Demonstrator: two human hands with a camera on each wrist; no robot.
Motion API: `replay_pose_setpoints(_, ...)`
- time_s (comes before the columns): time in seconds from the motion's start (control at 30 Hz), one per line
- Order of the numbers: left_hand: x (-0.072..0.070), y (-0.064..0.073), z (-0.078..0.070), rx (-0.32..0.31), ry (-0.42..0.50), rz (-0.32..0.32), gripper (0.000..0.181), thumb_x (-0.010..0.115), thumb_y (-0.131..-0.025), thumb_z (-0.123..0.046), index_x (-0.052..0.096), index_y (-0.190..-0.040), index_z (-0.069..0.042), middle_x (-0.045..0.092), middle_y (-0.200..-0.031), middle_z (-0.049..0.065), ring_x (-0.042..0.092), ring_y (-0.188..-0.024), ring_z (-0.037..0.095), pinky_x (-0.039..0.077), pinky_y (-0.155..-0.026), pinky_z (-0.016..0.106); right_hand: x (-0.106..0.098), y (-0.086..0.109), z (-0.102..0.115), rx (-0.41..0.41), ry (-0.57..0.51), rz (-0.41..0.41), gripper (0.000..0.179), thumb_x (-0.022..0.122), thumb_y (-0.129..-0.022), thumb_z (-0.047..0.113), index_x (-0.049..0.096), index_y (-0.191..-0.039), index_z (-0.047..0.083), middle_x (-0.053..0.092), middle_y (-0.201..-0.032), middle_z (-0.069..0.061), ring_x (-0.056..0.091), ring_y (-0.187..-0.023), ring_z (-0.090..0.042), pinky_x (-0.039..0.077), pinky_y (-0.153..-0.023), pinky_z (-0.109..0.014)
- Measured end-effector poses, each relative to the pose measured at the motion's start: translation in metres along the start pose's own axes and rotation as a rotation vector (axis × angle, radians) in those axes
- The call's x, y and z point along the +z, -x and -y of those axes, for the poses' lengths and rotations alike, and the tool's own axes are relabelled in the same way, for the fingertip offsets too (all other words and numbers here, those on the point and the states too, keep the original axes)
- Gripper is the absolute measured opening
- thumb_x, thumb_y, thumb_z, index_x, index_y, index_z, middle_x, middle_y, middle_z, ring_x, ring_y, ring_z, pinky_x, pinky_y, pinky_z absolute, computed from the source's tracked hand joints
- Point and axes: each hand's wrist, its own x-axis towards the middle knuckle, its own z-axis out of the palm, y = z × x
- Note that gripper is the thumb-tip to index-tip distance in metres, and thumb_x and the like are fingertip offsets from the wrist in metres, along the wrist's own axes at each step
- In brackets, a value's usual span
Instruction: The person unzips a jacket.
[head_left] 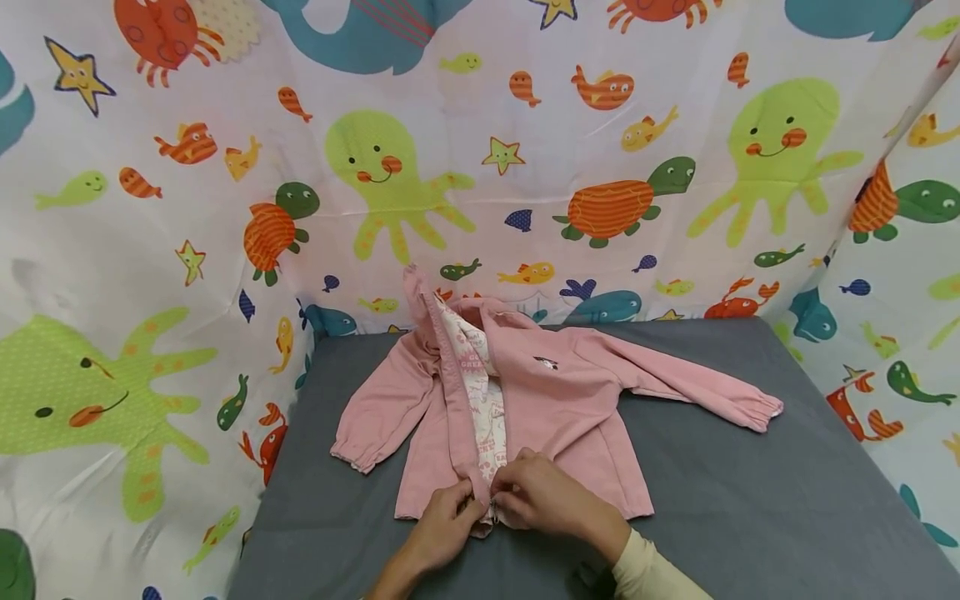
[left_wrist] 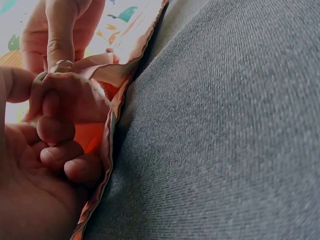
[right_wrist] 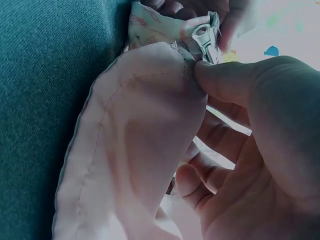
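Observation:
A pink hooded jacket [head_left: 570, 392] lies spread face up, its front unzipped and a white printed lining [head_left: 487, 408] showing in the gap. At the bottom of the opening, my left hand [head_left: 442, 527] pinches one front edge by the hem. Close beside it, my right hand [head_left: 551, 498] grips the other front edge, thumb on the cloth and fingers behind it. A metal zipper slider [right_wrist: 203, 40] sits at the hem corner between the hands in the right wrist view. In the left wrist view, my left fingers [left_wrist: 55, 132] curl under the pink hem.
Grey cloth [head_left: 720, 500] covers the surface under the jacket. Around it hang white sheets [head_left: 480, 108] printed with sea animals, at the back and both sides. One sleeve [head_left: 697, 387] stretches right; the other sleeve [head_left: 382, 408] angles down to the left.

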Motion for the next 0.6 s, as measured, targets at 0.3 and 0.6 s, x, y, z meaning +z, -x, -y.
replay_pose_setpoints(0.3, -0.001, 0.001, 0.003, 0.021, 0.019, 0.046, 0.022, 0.058, -0.110, -0.013, 0.076, -0.099, -0.006, 0.080, -0.092, 0.011, 0.076, -0.082, 0.012, 0.060, -0.074, 0.023, 0.000, -0.001, -0.003, 0.013, -0.006, -0.006, 0.007, 0.076, -0.103, 0.017, 0.081, -0.100, 0.021, 0.075, -0.092, 0.015, 0.056, -0.085, -0.003, 0.047, -0.079, -0.023)
replay_pose_setpoints(0.6, -0.008, -0.001, 0.004, 0.173, -0.182, 0.174, 0.041, 0.063, -0.103, -0.009, 0.045, -0.066, -0.012, 0.035, -0.062, -0.015, 0.030, -0.052, -0.006, 0.028, -0.053, 0.015, -0.006, -0.001, -0.012, -0.003, 0.008, -0.037, 0.011, 0.075, -0.102, 0.013, 0.082, -0.095, 0.017, 0.075, -0.086, 0.012, 0.061, -0.081, -0.002, 0.053, -0.079, -0.026)
